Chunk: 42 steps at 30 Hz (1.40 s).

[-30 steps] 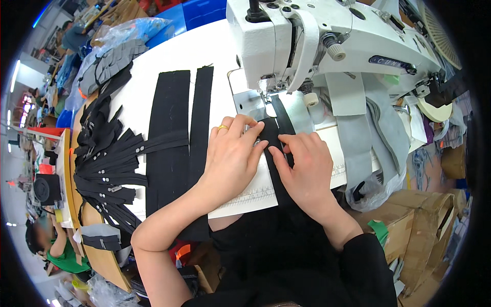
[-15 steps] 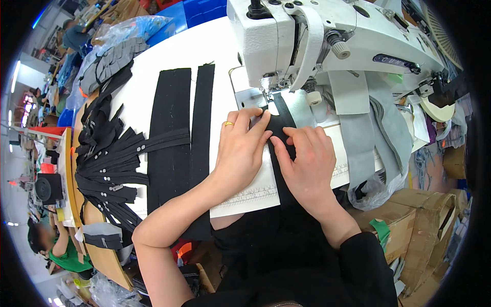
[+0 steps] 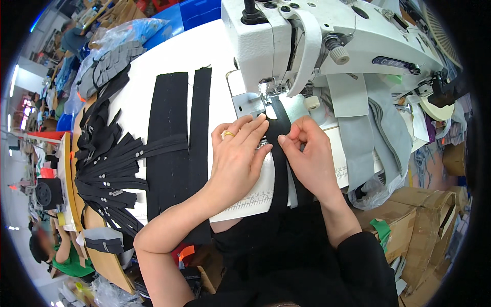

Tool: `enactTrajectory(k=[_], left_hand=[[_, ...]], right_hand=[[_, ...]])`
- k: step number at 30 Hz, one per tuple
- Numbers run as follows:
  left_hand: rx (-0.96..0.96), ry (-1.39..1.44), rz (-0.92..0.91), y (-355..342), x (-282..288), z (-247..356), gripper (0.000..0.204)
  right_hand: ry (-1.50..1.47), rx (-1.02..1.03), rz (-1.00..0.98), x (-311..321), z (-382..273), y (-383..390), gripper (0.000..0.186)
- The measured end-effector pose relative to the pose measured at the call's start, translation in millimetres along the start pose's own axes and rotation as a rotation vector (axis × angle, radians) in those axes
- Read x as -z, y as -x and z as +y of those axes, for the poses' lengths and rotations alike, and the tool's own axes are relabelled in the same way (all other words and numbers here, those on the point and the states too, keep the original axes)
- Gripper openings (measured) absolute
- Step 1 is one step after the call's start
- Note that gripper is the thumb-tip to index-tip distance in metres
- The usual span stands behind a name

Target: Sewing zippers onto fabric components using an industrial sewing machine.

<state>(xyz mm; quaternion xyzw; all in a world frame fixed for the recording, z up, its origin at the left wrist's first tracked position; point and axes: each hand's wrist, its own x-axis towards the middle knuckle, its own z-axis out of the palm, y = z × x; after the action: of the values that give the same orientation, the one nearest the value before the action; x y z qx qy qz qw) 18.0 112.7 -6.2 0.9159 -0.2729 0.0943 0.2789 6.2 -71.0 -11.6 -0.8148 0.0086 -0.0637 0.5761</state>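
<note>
A black fabric strip [image 3: 279,174] runs under the presser foot [image 3: 268,108] of a white sewing machine [image 3: 255,46]. My left hand [image 3: 238,161] lies with fingers stretched flat over the strip's left side, just below the foot, a ring on one finger. My right hand [image 3: 312,158] is closed, thumb and bent fingers pinching at the strip's right part. A narrow grey edge shows beside the strip below that hand. Two wide black fabric pieces [image 3: 169,112] lie to the left, next to a fanned pile of zipper tapes [image 3: 110,169] with metal pulls.
Grey fabric strips [image 3: 355,153] hang at the right of the table [image 3: 153,56]. Cardboard boxes [image 3: 414,235] stand at lower right. Blue bins [image 3: 202,13] and grey bundles [image 3: 110,66] are at upper left. A person in green [image 3: 69,258] sits far left; another stands behind.
My right hand has risen slightly and its fingers have curled higher on the strip. A grey edge now shows beside the black strip. My left hand has shifted a little left and down since half a second ago.
</note>
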Motion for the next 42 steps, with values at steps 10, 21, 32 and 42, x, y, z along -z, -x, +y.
enactTrajectory(k=[10,21,32,42], left_hand=[[0.019,-0.089,-0.089,-3,-10,-9,0.049],[0.033,0.123,-0.091,-10,-4,-21,0.042],[0.007,0.134,-0.152,-26,3,-26,0.029],[0.026,0.135,-0.002,-17,-13,-24,0.038]], right_hand=[[0.09,0.055,0.051,-8,6,-14,0.019],[0.326,0.153,-0.074,7,-14,-15,0.011],[0.464,0.666,-0.269,30,28,-38,0.024],[0.425,0.688,-0.163,26,28,-35,0.023]])
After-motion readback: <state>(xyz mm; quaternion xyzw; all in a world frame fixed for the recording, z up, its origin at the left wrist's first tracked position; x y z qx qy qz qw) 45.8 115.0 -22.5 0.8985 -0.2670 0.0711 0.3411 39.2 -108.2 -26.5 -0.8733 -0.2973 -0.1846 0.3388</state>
